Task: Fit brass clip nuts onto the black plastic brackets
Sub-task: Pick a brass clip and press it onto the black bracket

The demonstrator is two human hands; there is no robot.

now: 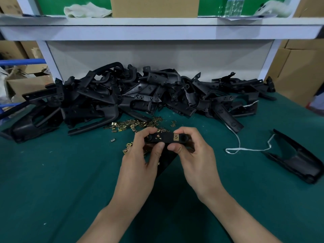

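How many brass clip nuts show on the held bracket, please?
2: one clip nut by the right hand, another at the middle of the bracket; more may be hidden.

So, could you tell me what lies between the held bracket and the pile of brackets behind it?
In the head view, loose brass clip nuts lie scattered on the green mat there.

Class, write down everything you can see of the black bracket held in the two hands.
The bracket is a black, matt, plastic-looking bar held roughly level above the green table. The left hand grips its left end, the right hand its right end, thumbs on the near edge. One brass clip nut sits right of centre, beside a round hole; a smaller brass spot shows left of centre. Its lower part is mostly hidden by the hands.
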